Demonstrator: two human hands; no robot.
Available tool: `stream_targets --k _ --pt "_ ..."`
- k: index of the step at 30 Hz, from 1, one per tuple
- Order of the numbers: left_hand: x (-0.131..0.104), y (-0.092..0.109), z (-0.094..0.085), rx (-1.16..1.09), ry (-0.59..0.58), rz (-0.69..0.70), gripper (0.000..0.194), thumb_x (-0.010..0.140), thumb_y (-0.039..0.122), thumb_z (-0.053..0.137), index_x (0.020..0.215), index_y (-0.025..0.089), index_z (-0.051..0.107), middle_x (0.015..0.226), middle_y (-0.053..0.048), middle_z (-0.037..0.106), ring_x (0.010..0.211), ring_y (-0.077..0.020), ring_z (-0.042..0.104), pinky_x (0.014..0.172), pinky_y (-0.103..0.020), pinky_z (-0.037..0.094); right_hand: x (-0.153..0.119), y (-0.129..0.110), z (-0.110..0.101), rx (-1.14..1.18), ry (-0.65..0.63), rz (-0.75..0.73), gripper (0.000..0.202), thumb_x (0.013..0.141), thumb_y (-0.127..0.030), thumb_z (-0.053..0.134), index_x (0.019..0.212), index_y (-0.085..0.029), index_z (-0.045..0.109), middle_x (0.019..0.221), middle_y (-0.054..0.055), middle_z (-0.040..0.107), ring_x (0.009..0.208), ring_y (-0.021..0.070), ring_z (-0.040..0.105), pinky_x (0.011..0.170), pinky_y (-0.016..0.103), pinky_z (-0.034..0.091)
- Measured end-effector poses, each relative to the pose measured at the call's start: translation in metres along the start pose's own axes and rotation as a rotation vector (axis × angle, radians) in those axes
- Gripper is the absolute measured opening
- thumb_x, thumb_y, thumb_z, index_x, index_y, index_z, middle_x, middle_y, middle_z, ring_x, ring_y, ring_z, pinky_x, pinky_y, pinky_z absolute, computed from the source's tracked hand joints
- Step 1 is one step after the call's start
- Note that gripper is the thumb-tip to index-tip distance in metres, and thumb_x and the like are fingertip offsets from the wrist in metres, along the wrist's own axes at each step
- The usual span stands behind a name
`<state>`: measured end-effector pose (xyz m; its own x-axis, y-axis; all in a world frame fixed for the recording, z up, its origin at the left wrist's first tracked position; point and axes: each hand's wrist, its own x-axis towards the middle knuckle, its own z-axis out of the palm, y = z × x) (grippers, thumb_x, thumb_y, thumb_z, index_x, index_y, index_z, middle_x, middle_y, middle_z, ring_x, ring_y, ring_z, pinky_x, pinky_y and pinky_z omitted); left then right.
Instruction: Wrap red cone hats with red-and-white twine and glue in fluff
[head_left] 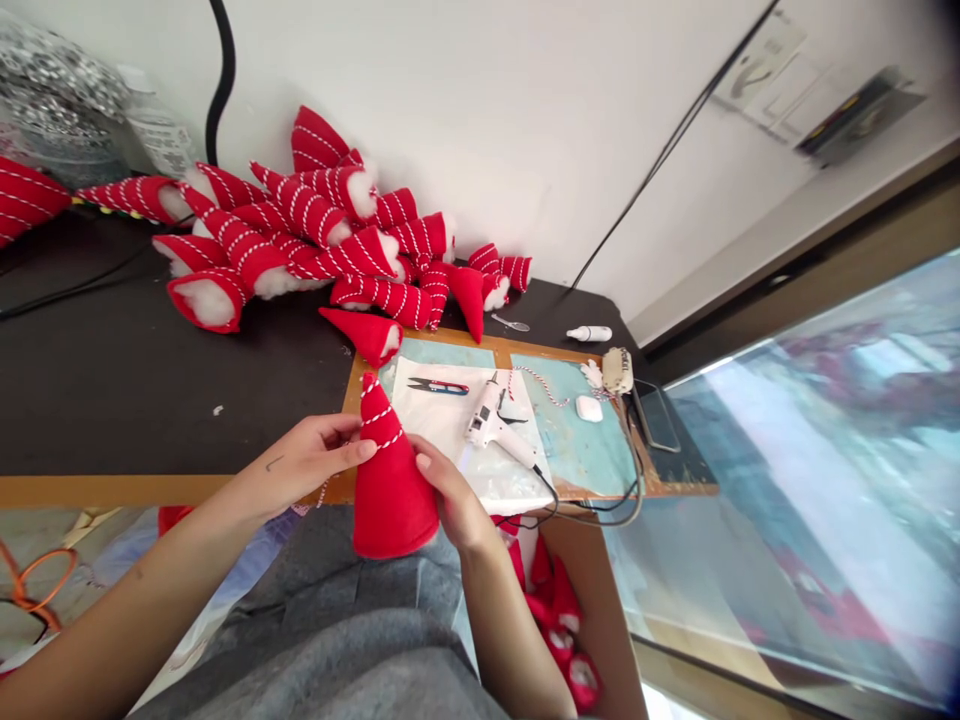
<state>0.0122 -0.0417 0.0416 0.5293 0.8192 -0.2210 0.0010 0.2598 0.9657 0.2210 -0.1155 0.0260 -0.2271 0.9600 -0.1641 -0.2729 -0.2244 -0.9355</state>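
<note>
Between my hands is a red felt cone (394, 500), point up, with red-and-white twisted cord wound round its upper part and plain felt below. My left hand (322, 452) pinches its left side where the cord runs, and a loose cord end (323, 492) hangs under that hand. My right hand (454, 495) grips the cone's right side, thumb in front. Past the cone, a white glue gun (499, 425) lies on a white sheet (442, 450), along with thread snips (439, 386). A short piece of twisted cord (544, 380) rests to the right.
Striped stuffed cones (300, 210) are heaped at the back by the wall. Two plain red cones (367, 335) lie nearer. A power adapter (617, 370), phone (656, 415) and cables sit at the right. A cardboard box (604, 600) below holds more red cones.
</note>
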Motion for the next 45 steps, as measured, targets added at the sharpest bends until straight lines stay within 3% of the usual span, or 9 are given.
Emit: stream_targets --k 5,12,16,21,28,32,35,39,45 --pt "0.001 0.004 0.003 0.03 0.123 -0.006 0.044 0.065 0.052 0.099 0.097 0.025 0.085 0.089 -0.004 0.083 0.089 -0.0269 0.079 0.072 -0.028 0.062 0.0 -0.001 0.002 -0.186 0.121 -0.004 0.07 0.068 -0.055 0.096 0.123 -0.027 0.063 0.119 0.004 0.069 0.102 0.0233 0.066 0.093 0.037 0.053" --pt "-0.004 -0.005 -0.005 0.052 -0.008 -0.076 0.053 0.07 0.065 0.092 0.102 0.023 0.084 0.08 -0.007 0.081 0.078 -0.0315 0.079 0.065 -0.037 0.065 0.0 -0.001 0.002 0.087 -0.031 0.088 0.044 0.081 -0.061 0.081 0.106 -0.024 0.077 0.094 0.003 0.074 0.084 0.0226 0.065 0.082 0.036 0.051" --pt "-0.003 -0.005 -0.003 0.028 0.027 -0.043 0.053 0.067 0.062 0.094 0.102 0.023 0.084 0.088 -0.008 0.083 0.084 -0.0317 0.08 0.075 -0.039 0.068 0.0 0.003 0.003 -0.001 0.034 -0.02 0.051 0.088 -0.063 0.073 0.125 -0.028 0.071 0.118 0.006 0.074 0.108 0.0282 0.068 0.099 0.043 0.053" --pt "-0.002 0.002 0.002 -0.027 0.054 -0.047 0.05 0.066 0.054 0.098 0.105 0.026 0.085 0.097 -0.006 0.085 0.089 -0.0304 0.081 0.082 -0.039 0.068 -0.003 -0.003 0.008 -0.376 0.217 -0.122 0.073 0.07 -0.049 0.094 0.131 -0.028 0.061 0.128 0.008 0.069 0.116 0.0283 0.064 0.105 0.044 0.052" --pt "-0.006 0.004 0.003 -0.021 -0.003 -0.071 0.062 0.065 0.07 0.094 0.105 0.024 0.086 0.09 -0.01 0.085 0.08 -0.0307 0.08 0.07 -0.038 0.067 -0.002 0.003 0.003 0.007 0.069 -0.042 0.044 0.089 -0.062 0.074 0.111 -0.024 0.072 0.101 0.003 0.075 0.092 0.0241 0.069 0.089 0.037 0.054" --pt "-0.006 0.001 0.004 -0.046 0.009 -0.063 0.056 0.066 0.063 0.096 0.107 0.025 0.087 0.087 -0.009 0.084 0.071 -0.0249 0.077 0.061 -0.031 0.064 -0.003 0.004 0.006 -0.062 0.095 -0.117 0.05 0.095 -0.065 0.066 0.127 -0.026 0.069 0.125 0.007 0.075 0.118 0.0281 0.068 0.108 0.043 0.051" --pt "-0.005 0.003 0.007 -0.05 0.056 -0.056 0.051 0.067 0.051 0.099 0.11 0.028 0.086 0.087 -0.006 0.084 0.063 -0.0204 0.073 0.054 -0.026 0.06 -0.004 -0.003 0.011 -0.264 0.214 -0.167 0.067 0.081 -0.059 0.085 0.135 -0.028 0.061 0.138 0.008 0.069 0.124 0.0288 0.064 0.11 0.043 0.05" --pt "-0.006 0.007 0.008 -0.075 0.059 -0.047 0.05 0.064 0.052 0.101 0.105 0.027 0.086 0.086 -0.005 0.083 0.06 -0.0181 0.07 0.058 -0.028 0.062 -0.004 -0.008 0.012 -0.251 0.201 -0.125 0.053 0.077 -0.052 0.089 0.117 -0.026 0.067 0.116 0.005 0.074 0.104 0.0253 0.067 0.096 0.039 0.054" --pt "-0.009 0.008 0.011 -0.101 -0.037 -0.044 0.059 0.062 0.069 0.097 0.096 0.023 0.086 0.087 -0.008 0.083 0.06 -0.0173 0.068 0.057 -0.026 0.059 0.003 0.005 0.005 0.115 0.061 0.022 0.058 0.08 -0.072 0.078 0.105 -0.019 0.077 0.093 0.007 0.078 0.086 0.0263 0.07 0.083 0.038 0.055"
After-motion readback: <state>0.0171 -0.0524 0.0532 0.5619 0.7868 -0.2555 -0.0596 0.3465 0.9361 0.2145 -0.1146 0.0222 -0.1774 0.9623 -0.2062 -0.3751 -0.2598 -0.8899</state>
